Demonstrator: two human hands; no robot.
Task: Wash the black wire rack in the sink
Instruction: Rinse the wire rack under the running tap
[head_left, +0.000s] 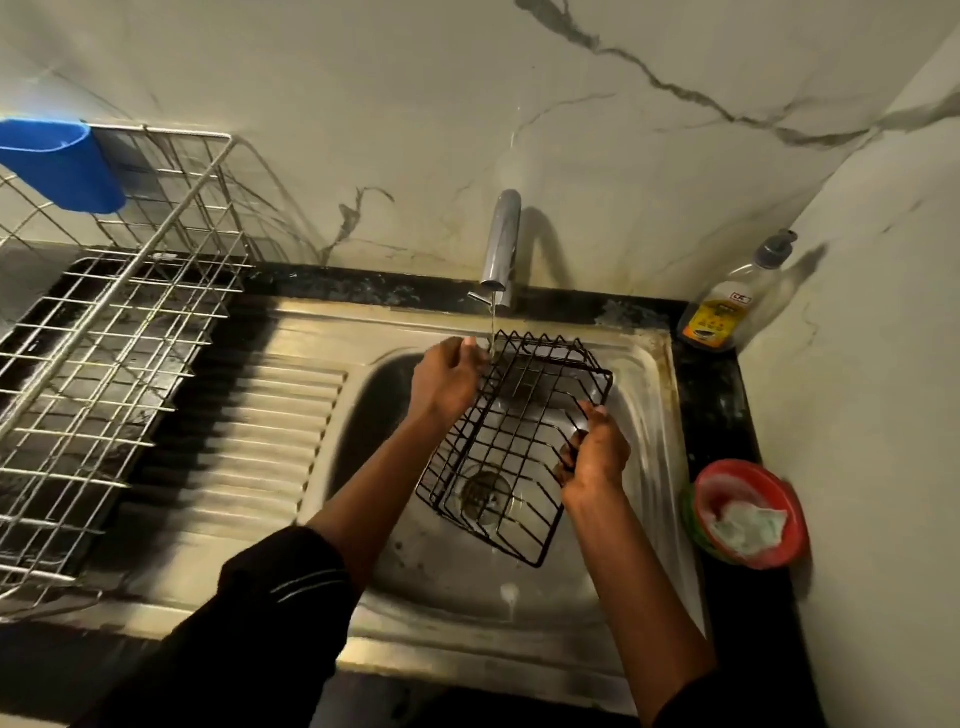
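Drainer (104, 338) of steel wire takes up the left of the counter, likely kept there so wet things drip beside the basin. The sink (649, 364) lies right of it. The rack (519, 436) is held over its basin, seemingly clear of the bottom and tilted, with its far end right under the tap (503, 239). That placing looks deliberate: water (492, 327) strikes the far rim and should run along the wires toward the drain (485, 491).

The left hand (447, 382) has its fingers curled round the far left edge, just beside the stream. The right hand (595, 460) grips the near right edge. Holding opposite corners gives control for turning the rack under the flow (thin wet wire slips easily). Neither hand holds a sponge, so I judge this to be wetting or rinsing, with scrubbing perhaps yet to come.

On the right counter a soap bottle (727, 306) stands in the far corner. Nearer is a red bowl (737, 466) with a cloth (750, 527) in it, and both look handy to the right hand. A blue cup (62, 166) hangs at the drainer's far left.
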